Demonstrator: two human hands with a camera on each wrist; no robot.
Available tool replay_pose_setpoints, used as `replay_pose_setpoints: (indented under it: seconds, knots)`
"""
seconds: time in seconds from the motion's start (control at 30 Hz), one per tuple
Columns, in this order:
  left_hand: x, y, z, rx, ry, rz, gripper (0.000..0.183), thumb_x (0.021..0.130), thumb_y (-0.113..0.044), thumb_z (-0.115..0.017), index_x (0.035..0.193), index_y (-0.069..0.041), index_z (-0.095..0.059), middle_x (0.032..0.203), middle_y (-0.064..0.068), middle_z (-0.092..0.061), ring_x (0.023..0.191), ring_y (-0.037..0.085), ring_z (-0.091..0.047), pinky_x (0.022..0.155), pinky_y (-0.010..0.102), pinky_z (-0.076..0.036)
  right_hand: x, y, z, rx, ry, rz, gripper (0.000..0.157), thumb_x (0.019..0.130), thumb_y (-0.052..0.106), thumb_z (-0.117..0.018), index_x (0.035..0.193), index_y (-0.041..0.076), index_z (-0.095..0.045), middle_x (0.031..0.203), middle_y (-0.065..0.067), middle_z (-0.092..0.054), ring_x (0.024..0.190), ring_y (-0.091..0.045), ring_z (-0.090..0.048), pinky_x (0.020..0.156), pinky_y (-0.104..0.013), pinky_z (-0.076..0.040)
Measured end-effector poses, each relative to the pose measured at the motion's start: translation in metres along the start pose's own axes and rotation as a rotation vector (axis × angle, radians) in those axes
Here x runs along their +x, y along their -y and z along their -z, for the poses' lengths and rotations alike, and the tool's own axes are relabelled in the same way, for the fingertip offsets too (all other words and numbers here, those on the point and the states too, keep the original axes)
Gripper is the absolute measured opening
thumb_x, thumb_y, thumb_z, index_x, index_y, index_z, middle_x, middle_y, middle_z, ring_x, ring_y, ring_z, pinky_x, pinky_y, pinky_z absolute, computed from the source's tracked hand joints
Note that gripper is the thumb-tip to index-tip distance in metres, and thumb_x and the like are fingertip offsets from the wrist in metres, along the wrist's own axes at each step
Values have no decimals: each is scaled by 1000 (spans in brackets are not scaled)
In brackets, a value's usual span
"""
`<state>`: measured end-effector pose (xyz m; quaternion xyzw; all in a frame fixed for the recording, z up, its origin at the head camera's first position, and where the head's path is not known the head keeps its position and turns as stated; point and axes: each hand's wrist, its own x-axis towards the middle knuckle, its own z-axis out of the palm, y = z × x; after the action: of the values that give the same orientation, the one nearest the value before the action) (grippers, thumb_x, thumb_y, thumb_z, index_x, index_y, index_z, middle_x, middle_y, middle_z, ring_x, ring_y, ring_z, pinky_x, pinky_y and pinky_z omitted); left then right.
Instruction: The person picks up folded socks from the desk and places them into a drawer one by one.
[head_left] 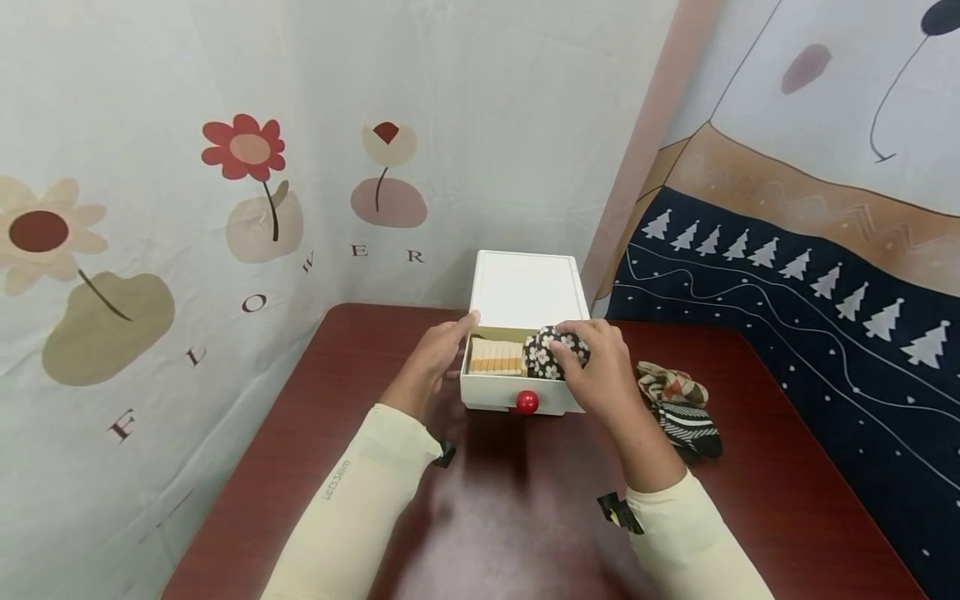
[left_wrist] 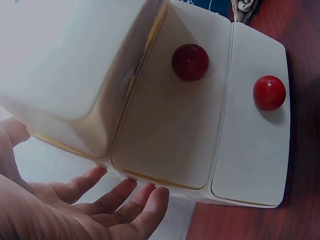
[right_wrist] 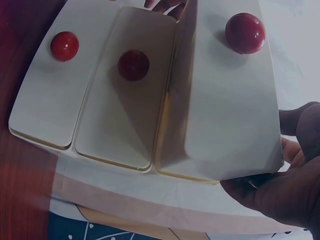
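Observation:
A small white drawer chest (head_left: 528,287) has its top drawer (head_left: 487,390) pulled out, with a red knob (head_left: 527,402) on the front. Inside, a cream and yellow folded cloth bundle (head_left: 497,357) fills the left part. To its right is a black bundle with white flowers (head_left: 542,354), pinched between the thumb and fingers of my right hand (head_left: 606,371). My left hand (head_left: 432,357) is at the chest's left side, thumb near the drawer's rim. In the left wrist view its fingers (left_wrist: 122,197) extend loosely along the chest's side. The right wrist view hides the drawer's contents.
Patterned folded fabric pieces, one camouflage-like (head_left: 671,383) and one black with white stripes (head_left: 688,427), lie on the dark red table (head_left: 502,517) right of the chest. Two lower drawers, one with a knob (left_wrist: 270,93), are closed. Printed curtains (head_left: 450,100) hang behind.

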<state>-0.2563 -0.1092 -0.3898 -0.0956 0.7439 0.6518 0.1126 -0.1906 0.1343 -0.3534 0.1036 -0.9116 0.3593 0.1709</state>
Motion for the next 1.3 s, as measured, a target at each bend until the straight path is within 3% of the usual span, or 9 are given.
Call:
replay_pose_setpoints:
  seconds: [0.1, 0.33, 0.63, 0.8, 0.93, 1.3]
  knots:
    - [0, 0, 0, 9, -7, 1, 71, 106, -67, -56, 152, -14, -60, 154, 11, -60, 144, 31, -57, 110, 53, -52, 0, -2, 0, -20, 2, 4, 27, 105, 16, -73, 131, 8, -76, 135, -23, -70, 126, -41, -55, 106, -64, -39]
    - [-1, -1, 0, 19, -9, 4, 70, 106, -67, -57, 152, -15, -61, 154, 11, -60, 144, 31, -57, 108, 51, -52, 0, -5, 2, -50, 31, -34, 25, 105, 15, -75, 128, 10, -80, 130, -17, -73, 130, -39, -67, 105, -63, -30]
    - [-1, -1, 0, 12, 1, -4, 70, 107, -66, -56, 153, -14, -60, 155, 11, -60, 146, 32, -55, 108, 51, -51, 5, -5, 0, -120, 91, -60, 22, 102, 14, -78, 123, 11, -84, 131, -18, -79, 130, -39, -63, 104, -66, -26]
    - [-2, 0, 1, 9, -3, -2, 70, 106, -66, -56, 153, -14, -60, 153, 11, -62, 144, 31, -57, 101, 46, -53, 9, -1, 0, -173, 148, -98, 21, 103, 14, -75, 123, 12, -84, 126, -19, -80, 120, -39, -67, 104, -65, -25]
    - [-4, 0, 1, 9, -9, -8, 70, 106, -66, -56, 152, -13, -61, 150, 12, -63, 141, 31, -59, 95, 40, -54, 12, 1, 1, -227, 200, -79, 22, 106, 16, -72, 124, 11, -83, 122, -17, -82, 113, -39, -71, 100, -62, -26]
    - [-3, 0, 0, 9, -6, 1, 72, 106, -67, -56, 153, -13, -60, 150, 12, -63, 142, 31, -58, 91, 39, -54, 19, 0, 5, -271, 303, -17, 21, 110, 16, -63, 120, 12, -82, 114, -11, -84, 99, -32, -70, 94, -60, -28]
